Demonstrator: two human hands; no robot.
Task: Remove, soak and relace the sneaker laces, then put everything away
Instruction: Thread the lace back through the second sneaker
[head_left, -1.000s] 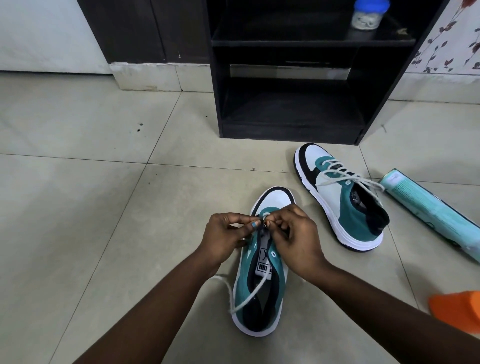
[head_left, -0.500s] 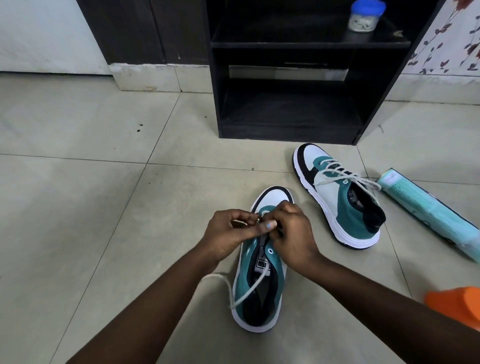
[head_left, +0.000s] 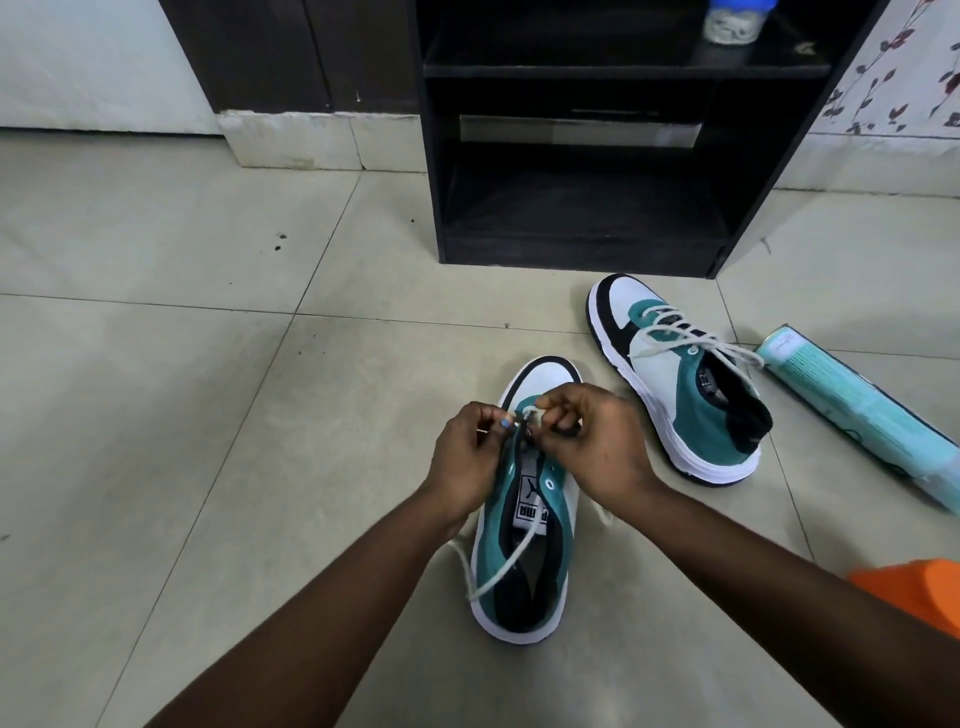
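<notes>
Two teal-and-white sneakers on the tile floor (head_left: 156, 415): near sneaker (head_left: 524, 566) between the forearms, its lace (head_left: 506, 564) loose across the tongue and trailing over the left side; far sneaker (head_left: 685, 384), laced, near the black shelf unit (head_left: 571, 156). Left hand (head_left: 465, 462) and right hand (head_left: 597, 441) both have fingertips curled narrow, pinching the lace at the toe-end eyelets. Risk, as judged: the lace end slipping from the pinch or missing an eyelet, since the grip is small and the trailing slack could snag.
</notes>
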